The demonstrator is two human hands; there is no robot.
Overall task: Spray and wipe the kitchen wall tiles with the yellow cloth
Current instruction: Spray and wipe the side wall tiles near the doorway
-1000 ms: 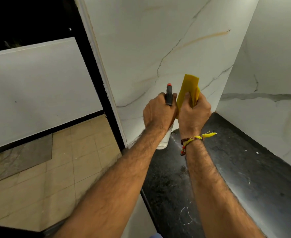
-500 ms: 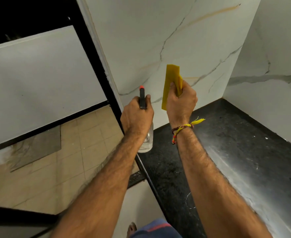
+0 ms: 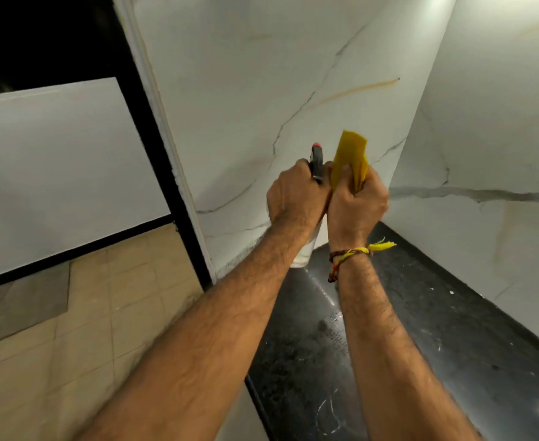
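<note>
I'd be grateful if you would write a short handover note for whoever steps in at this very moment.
Left hand grips the spray bottle, nozzle aimed at the marble wall tiles.
Right hand grips the folded yellow cloth, held upright beside the bottle and off the wall.
Both are raised over the black counter.
Done: no wet patch or wipe marks are visible on the tiles.
Left: spray, then wipe.

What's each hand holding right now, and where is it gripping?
The left hand grips the spray bottle around its neck, below the nozzle. The right hand holds the folded yellow cloth by its lower end, upper part sticking up.
</note>
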